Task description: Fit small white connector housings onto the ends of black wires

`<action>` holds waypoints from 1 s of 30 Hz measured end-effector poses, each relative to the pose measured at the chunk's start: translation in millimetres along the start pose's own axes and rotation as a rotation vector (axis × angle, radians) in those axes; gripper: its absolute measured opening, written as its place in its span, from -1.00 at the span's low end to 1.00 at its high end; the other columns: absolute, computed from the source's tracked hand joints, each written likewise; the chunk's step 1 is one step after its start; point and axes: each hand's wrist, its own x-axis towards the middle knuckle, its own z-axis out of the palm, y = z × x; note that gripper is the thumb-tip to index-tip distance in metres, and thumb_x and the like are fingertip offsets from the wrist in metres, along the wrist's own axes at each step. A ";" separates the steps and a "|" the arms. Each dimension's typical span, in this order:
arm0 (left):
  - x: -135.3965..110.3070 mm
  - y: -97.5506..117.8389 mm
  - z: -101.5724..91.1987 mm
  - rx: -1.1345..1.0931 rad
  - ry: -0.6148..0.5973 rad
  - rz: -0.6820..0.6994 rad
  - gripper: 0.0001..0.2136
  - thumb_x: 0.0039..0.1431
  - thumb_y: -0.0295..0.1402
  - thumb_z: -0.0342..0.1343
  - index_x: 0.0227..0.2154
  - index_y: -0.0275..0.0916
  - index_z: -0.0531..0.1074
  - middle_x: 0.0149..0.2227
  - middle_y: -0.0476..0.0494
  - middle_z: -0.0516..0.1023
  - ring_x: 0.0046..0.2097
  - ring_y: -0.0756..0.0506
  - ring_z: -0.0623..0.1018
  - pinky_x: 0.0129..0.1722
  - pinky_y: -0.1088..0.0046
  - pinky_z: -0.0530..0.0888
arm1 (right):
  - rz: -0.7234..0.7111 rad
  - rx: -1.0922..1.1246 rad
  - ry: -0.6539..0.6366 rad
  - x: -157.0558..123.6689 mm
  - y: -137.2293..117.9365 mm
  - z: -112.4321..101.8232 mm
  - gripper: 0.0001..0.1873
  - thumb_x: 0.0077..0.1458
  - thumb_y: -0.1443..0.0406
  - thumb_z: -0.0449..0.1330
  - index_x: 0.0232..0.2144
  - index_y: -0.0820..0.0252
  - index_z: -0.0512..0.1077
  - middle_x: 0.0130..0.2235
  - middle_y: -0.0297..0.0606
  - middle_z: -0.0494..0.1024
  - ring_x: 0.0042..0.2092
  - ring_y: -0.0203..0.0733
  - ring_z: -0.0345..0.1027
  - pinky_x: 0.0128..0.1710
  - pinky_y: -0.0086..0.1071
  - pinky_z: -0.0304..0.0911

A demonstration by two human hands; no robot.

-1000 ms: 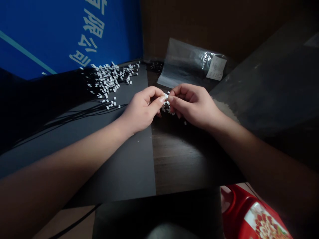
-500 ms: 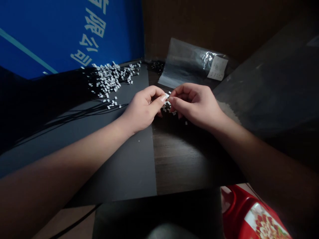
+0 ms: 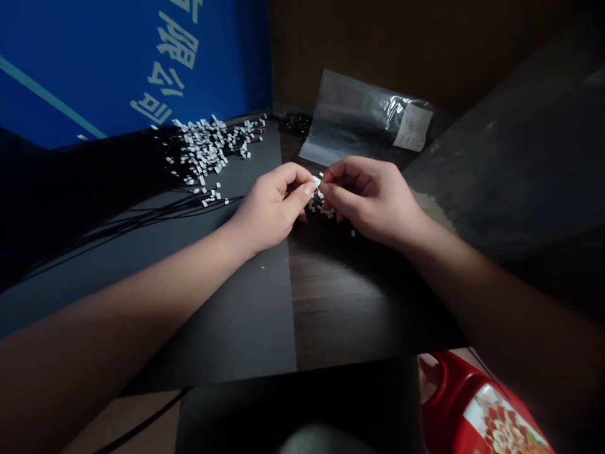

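Note:
Over the dark tabletop, my left hand pinches a small white piece between thumb and forefinger. My right hand meets it there with thumb and forefinger pressed together, nearly touching the left fingertips. What the right fingers grip is too small to make out. Below and behind both hands lies a little heap of loose white pieces, partly covered by the fingers. One single white piece sits apart, nearer to me.
Left, a bundle of thin black wires lies with many white connector ends. A clear plastic bag with a white label rests behind my hands. A blue printed panel stands back left; a red object is below the table edge.
Both hands keep the same pinched pose, fingertips together. The view has shifted very slightly; nothing else visibly moved.

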 end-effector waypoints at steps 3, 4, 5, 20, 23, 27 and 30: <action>0.1 0.1 0.2 -0.003 0.001 0.008 -0.92 0.38 -0.40 0.22 -0.28 -0.20 0.48 -0.34 -0.01 0.52 -0.40 0.01 0.52 -0.35 0.43 0.52 | 0.010 0.018 0.004 -0.4 -0.2 0.7 -0.93 0.23 0.37 0.33 -0.33 0.18 0.52 -0.44 -0.33 0.59 -0.46 -0.30 0.36 -0.46 -0.39 0.24; 0.1 0.3 0.2 0.001 0.000 0.008 -0.92 0.38 -0.40 0.22 -0.28 -0.20 0.48 -0.34 -0.01 0.51 -0.41 0.01 0.52 -0.35 0.43 0.51 | 0.011 0.018 0.007 -0.5 -0.5 0.9 -0.93 0.22 0.37 0.33 -0.34 0.17 0.52 -0.44 -0.33 0.58 -0.45 -0.29 0.36 -0.46 -0.39 0.24; 0.0 0.6 0.2 0.007 -0.001 0.006 -0.92 0.38 -0.40 0.22 -0.29 -0.20 0.48 -0.34 -0.01 0.52 -0.41 0.00 0.52 -0.35 0.44 0.51 | 0.011 0.016 0.011 -0.8 -0.9 1.1 -0.93 0.21 0.37 0.33 -0.34 0.17 0.52 -0.44 -0.33 0.58 -0.45 -0.28 0.36 -0.46 -0.38 0.24; -6.2 -0.7 1.9 0.096 0.037 0.040 -0.92 0.39 -0.39 0.19 -0.28 -0.18 0.48 -0.33 -0.02 0.52 -0.36 -0.04 0.54 -0.31 0.39 0.49 | -0.036 -0.059 0.038 -4.2 -0.4 2.3 -0.96 0.17 0.34 0.33 -0.35 0.18 0.54 -0.40 -0.30 0.55 -0.36 -0.24 0.34 -0.41 -0.37 0.21; -6.7 -0.5 1.4 0.135 0.046 0.056 -0.93 0.38 -0.40 0.19 -0.28 -0.18 0.49 -0.31 -0.05 0.54 -0.28 -0.08 0.55 -0.27 0.37 0.49 | -0.041 -0.076 0.040 -4.7 -0.2 2.3 -0.96 0.17 0.33 0.33 -0.34 0.18 0.55 -0.39 -0.29 0.55 -0.34 -0.23 0.34 -0.40 -0.37 0.21; -6.6 -0.1 1.0 0.149 0.046 0.061 -0.93 0.38 -0.37 0.18 -0.27 -0.17 0.50 -0.28 -0.07 0.55 -0.24 -0.10 0.55 -0.23 0.37 0.50 | -0.042 -0.089 0.041 -4.5 1.0 2.4 -0.96 0.17 0.36 0.33 -0.35 0.16 0.54 -0.39 -0.29 0.55 -0.33 -0.22 0.34 -0.40 -0.37 0.19; -6.0 0.1 0.9 0.142 0.042 0.062 -0.92 0.39 -0.37 0.17 -0.28 -0.17 0.49 -0.29 -0.06 0.53 -0.28 -0.08 0.54 -0.23 0.36 0.49 | -0.038 -0.082 0.044 -3.9 1.2 2.6 -0.94 0.17 0.38 0.32 -0.35 0.16 0.53 -0.40 -0.30 0.55 -0.35 -0.24 0.33 -0.41 -0.37 0.19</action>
